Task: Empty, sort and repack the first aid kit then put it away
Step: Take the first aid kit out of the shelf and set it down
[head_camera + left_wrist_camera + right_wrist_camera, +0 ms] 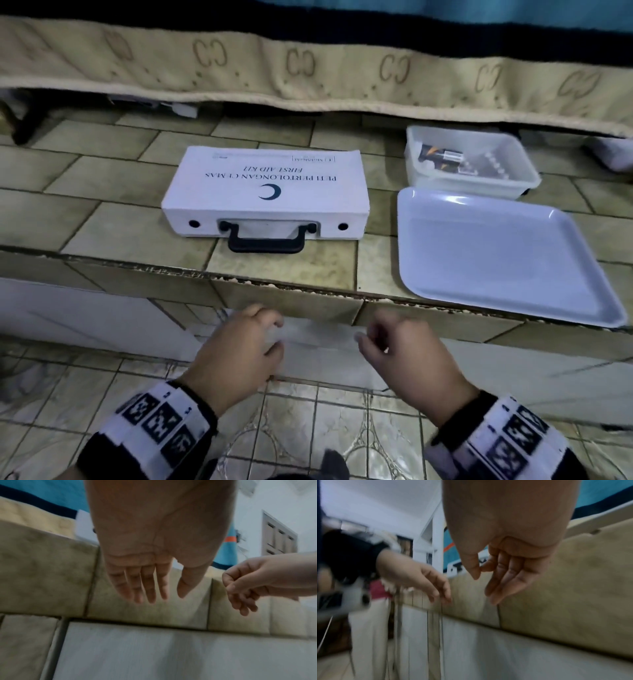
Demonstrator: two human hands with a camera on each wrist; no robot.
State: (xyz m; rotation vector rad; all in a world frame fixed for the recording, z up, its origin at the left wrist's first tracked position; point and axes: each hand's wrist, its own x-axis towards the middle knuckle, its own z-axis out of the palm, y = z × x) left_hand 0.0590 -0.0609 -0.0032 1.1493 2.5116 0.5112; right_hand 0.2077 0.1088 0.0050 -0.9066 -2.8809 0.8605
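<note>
Hands (236, 349) (407, 356) loose, empty; first aid kit (265, 193) flat, lengthwise left-right, handle (267, 236) toward person.

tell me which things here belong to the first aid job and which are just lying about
Job:
white first aid case with black handle, shut
empty white plastic tray
clear plastic tub holding small items

Lying about:
beige patterned blanket
dark items under the bed

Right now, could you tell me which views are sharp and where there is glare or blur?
Head view: fairly sharp, first aid kit lettering legible, glare on the white tray, edges bowed. Left wrist view: dim, soft, left hand underexposed. Right wrist view: motion-smeared on its left side.
</note>
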